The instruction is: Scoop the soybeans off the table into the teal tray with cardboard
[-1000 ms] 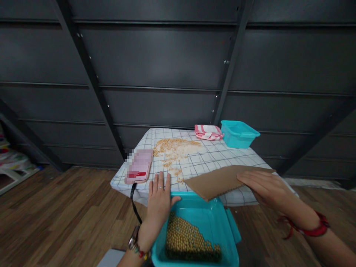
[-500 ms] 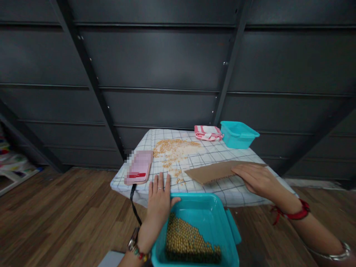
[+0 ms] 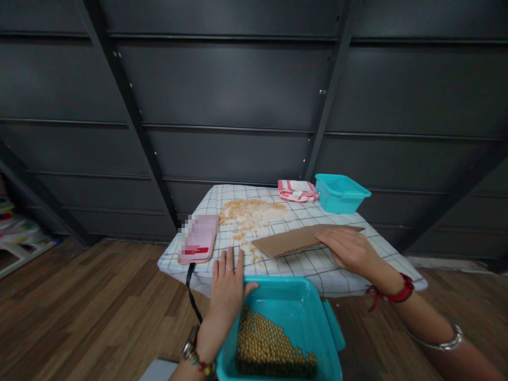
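My right hand (image 3: pixel 347 248) grips a flat piece of brown cardboard (image 3: pixel 289 242) by its right part, holding it slanted over the checked cloth. The cardboard's left tip is beside the small near group of loose yellow beans (image 3: pixel 250 203), which spread back over the cloth with some pale powder among them. My left hand (image 3: pixel 229 283) lies flat with fingers stretched out on the cloth's front edge, its thumb touching the rim of a teal tub (image 3: pixel 293 301). Inside that tub, beans (image 3: pixel 270 341) are heaped toward the left and front.
A pink phone-like case (image 3: pixel 200 238) with a black strap lies at the left of the cloth-covered table (image 3: pixel 329 278). At the back right are a folded red-and-white cloth (image 3: pixel 297 190) and a smaller teal container (image 3: pixel 341 194). A dark panelled wall (image 3: pixel 230 95) stands behind.
My right hand has moved left with the cardboard, bringing its tip closer to the loose beans. My left hand and the tub have stayed in place.
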`<state>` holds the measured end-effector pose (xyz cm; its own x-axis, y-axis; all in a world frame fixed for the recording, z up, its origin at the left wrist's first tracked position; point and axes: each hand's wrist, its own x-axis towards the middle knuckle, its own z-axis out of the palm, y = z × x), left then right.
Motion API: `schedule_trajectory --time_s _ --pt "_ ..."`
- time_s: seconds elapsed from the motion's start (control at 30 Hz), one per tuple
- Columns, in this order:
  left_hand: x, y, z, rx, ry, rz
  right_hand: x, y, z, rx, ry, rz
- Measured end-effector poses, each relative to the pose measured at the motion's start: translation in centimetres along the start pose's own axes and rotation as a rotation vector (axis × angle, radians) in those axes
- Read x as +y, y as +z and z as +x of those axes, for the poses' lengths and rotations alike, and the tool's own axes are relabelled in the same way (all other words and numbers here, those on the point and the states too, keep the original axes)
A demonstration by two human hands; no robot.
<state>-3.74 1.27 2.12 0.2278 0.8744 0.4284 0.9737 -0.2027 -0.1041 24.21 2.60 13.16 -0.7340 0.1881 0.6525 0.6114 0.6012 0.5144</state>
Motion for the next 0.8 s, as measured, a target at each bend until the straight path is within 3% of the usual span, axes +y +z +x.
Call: schedule_trajectory --time_s 0.17,0.53,0.8 --pt "0.3 -0.1 -0.1 -0.002 -0.002 0.003 -0.2 0.3 -0.1 0.023 -0.020 0.066" --pt "0.0 0.1 0.0 0.001 -0.007 -0.014 -0.4 -2.2 -1.4 -0.025 0.011 0.091" --pt "0.1 0.2 0.0 0.018 -0.002 -0.014 -0.6 -1.0 -1.5 -0.009 0.047 0.116"
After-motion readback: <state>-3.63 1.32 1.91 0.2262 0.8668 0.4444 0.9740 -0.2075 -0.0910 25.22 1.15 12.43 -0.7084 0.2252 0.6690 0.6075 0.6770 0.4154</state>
